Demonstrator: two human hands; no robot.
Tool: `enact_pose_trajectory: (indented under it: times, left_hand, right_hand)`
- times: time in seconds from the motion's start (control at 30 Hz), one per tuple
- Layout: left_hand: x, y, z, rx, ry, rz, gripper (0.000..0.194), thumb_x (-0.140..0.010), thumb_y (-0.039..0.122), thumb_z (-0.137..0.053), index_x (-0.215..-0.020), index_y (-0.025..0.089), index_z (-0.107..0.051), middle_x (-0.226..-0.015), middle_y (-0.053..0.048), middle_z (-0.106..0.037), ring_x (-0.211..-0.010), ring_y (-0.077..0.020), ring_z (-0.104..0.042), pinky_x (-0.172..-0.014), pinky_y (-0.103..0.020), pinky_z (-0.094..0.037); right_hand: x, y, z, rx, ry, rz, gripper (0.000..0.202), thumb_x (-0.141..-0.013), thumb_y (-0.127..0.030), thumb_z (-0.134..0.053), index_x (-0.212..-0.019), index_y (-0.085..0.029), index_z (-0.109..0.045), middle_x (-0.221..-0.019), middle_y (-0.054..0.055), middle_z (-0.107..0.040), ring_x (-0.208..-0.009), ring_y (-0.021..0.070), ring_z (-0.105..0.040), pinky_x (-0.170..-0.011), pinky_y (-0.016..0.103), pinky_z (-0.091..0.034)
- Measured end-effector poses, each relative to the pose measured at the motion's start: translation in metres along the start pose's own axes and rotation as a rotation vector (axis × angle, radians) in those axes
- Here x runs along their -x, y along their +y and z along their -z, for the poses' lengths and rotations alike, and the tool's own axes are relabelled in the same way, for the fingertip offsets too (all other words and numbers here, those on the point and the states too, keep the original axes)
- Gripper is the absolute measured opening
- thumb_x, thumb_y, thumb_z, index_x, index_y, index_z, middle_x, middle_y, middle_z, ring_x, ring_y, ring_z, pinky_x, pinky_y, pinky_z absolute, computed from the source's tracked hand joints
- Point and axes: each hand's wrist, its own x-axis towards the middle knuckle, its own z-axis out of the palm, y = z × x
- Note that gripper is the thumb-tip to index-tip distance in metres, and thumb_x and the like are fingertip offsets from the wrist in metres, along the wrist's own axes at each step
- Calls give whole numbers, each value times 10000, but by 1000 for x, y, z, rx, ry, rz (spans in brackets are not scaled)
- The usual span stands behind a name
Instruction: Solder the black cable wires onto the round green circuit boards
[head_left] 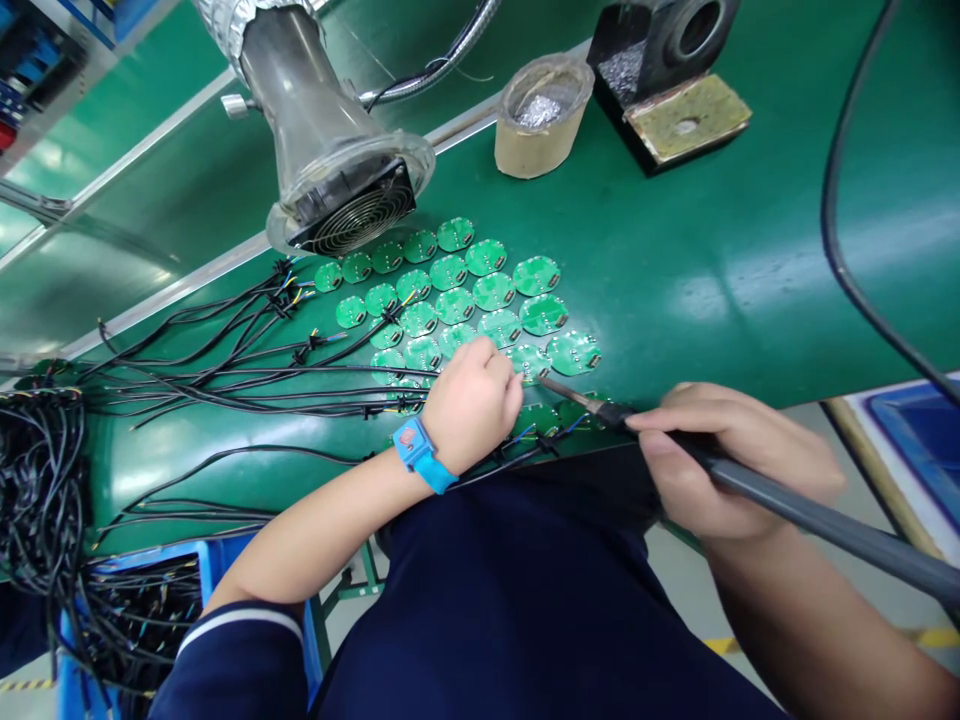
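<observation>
My left hand (pixel 472 405), with a blue wrist strap (pixel 424 455), is closed over the rows of boards. A black cable (pixel 360 373) runs into its far side, and the curled fingers hide the cable's end. My right hand (pixel 735 460) is wrapped round the grey handle of a soldering iron (pixel 795 505). The iron's tip reaches a green circuit board (pixel 529 362) just beside my left fingertips. More round green circuit boards (pixel 493 291) lie in rows beyond my hands. Near my body, wired cable ends (pixel 551 440) lie by the closest boards.
A fume extractor nozzle (pixel 322 130) hangs over the far boards. Behind stand a cardboard ring (pixel 540 145) with shiny metal inside and an iron stand with a yellow sponge (pixel 690 120). Bundled black cables (pixel 41 480) hang at the left above a blue bin (pixel 202 565).
</observation>
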Motion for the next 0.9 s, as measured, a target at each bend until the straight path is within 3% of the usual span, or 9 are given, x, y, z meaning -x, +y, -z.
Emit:
enact_pose_trajectory:
  times: [0.17, 0.43, 0.63, 0.9]
  left_hand:
    - [0, 0, 0, 1, 2, -7, 177, -879, 189, -477, -721, 136, -539, -781, -82, -523, -772, -212, -517, -718, -351, -485]
    - [0, 2, 1, 5, -3, 14, 175, -872, 185, -489, -718, 129, -548, -777, -82, -524, -773, -211, -523, -721, -339, -484]
    - [-2, 5, 1, -33, -26, 41, 183, -888, 199, -463, -732, 137, -536, -781, -76, -516, -791, -212, -519, -743, -342, -482]
    - [-4, 5, 4, -8, -94, 84, 155, -881, 196, -483, -751, 131, -536, -809, -86, -514, -814, -220, -520, -754, -342, -479]
  right_hand:
    - [-1, 1, 0, -27, 24, -48, 161, -737, -120, -580, -836, -234, -637, -607, -16, -540, -505, 143, -515, -436, 286, -383]
    - [-3, -7, -8, 109, -92, 98, 164, -729, -93, -576, -846, -203, -607, -615, -9, -551, -506, 126, -510, -462, 275, -410]
    - [1, -8, -11, 181, -92, 152, 126, -738, -89, -578, -829, -177, -586, -615, -5, -540, -530, 116, -501, -491, 267, -417]
    - [1, -10, -8, 96, 13, -8, 163, -770, -84, -565, -864, -211, -607, -633, -4, -543, -552, 129, -512, -487, 279, -403]
